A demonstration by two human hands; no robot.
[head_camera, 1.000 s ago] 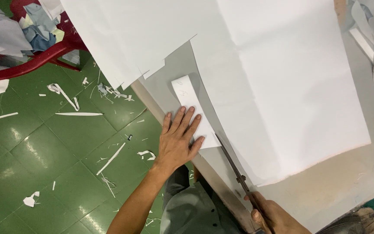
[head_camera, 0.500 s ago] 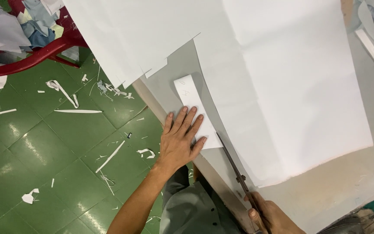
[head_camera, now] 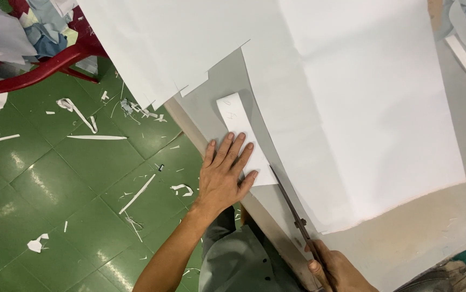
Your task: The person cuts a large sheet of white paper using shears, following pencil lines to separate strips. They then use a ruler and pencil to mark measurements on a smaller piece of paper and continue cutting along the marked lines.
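still: left hand (head_camera: pixel 222 176) flat on paper strip (head_camera: pixel 242 135)

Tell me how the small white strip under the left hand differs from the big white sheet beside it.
The strip is narrow and short; the sheet is wide and covers much of the table. The left hand presses flat on the strip; the sheet lies untouched by it. The scissors, gripped by the right hand, run along the sheet's edge beside the strip. Both are white and lie flat.

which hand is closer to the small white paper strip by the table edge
Left. The left hand lies flat on the lower end of the paper strip, pressing it down. The right hand is off near the bottom edge, gripping the scissors, apart from the strip.
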